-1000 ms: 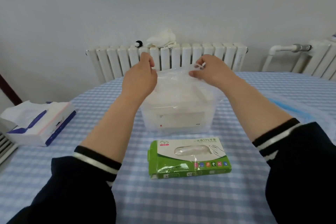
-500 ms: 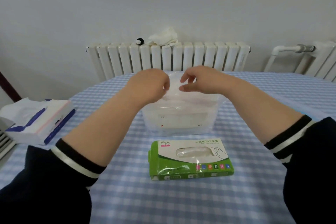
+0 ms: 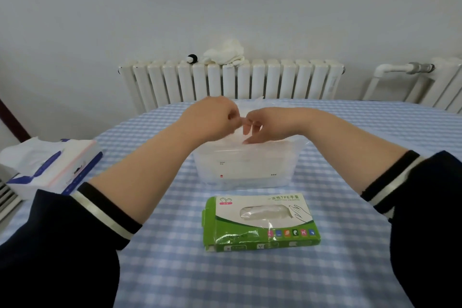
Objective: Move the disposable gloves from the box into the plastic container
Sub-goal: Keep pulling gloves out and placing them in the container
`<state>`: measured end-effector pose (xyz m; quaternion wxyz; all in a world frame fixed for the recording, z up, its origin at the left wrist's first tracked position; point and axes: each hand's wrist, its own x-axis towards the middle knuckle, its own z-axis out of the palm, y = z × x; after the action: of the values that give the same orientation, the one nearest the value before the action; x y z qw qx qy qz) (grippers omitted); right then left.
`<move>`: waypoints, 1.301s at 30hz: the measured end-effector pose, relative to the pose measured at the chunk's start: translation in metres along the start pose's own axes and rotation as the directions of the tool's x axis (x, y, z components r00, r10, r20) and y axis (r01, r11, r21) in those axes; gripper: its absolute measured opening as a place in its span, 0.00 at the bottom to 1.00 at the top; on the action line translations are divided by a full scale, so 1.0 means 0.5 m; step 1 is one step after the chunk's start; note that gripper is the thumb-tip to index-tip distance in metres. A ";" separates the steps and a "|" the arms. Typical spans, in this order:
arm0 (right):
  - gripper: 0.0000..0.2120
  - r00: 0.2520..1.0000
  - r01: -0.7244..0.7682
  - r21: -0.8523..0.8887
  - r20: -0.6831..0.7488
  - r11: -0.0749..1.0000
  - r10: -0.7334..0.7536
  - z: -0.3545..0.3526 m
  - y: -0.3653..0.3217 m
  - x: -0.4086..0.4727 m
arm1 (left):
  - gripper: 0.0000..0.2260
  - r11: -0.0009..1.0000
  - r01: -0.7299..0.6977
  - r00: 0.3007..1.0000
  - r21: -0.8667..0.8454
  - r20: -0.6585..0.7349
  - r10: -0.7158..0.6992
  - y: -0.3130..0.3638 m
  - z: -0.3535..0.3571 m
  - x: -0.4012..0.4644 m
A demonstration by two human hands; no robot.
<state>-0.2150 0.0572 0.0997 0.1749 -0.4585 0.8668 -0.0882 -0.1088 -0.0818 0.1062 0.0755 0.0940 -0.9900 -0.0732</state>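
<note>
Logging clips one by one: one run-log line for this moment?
left hand: pinching gloves | right hand: on gloves | plastic container: open | glove box: untouched

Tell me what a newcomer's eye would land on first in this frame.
Most likely the left hand and right hand, meeting over the top of the clear plastic container at the table's centre, fingers curled on thin translucent film. Next, the bright green glove box lying flat just in front of the container on the blue checked tablecloth. A tissue pack sits at the left edge.
</note>
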 end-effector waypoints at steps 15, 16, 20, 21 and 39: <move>0.36 0.909 -0.358 -0.053 0.211 0.932 0.360 0.062 0.046 0.121 | 0.21 0.926 0.116 0.831 0.359 0.475 -0.288 0.001 0.059 0.051; 0.36 0.915 -0.336 -0.079 0.209 0.939 0.345 0.062 0.053 0.123 | 0.23 0.925 0.130 0.825 0.358 0.478 -0.300 0.000 0.065 0.051; 0.23 0.913 -0.249 -0.164 0.290 0.955 0.288 0.041 0.043 0.092 | 0.26 0.927 0.183 0.813 0.326 0.480 -0.329 -0.002 0.059 0.038; 0.13 0.903 -0.233 -0.208 0.315 0.950 0.291 0.031 0.029 0.072 | 0.25 0.926 0.127 0.826 0.355 0.480 -0.297 -0.005 0.054 0.036; 0.02 0.988 0.151 0.358 -0.057 0.921 -0.140 -0.004 -0.045 -0.194 | 0.05 0.888 -0.170 0.972 -0.428 -0.220 0.080 0.025 -0.051 -0.131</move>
<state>-0.1483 0.1244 0.1300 0.2362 -0.4804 0.8017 -0.2658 -0.0433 -0.0602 0.1243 0.1966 0.0170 -0.9388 -0.2825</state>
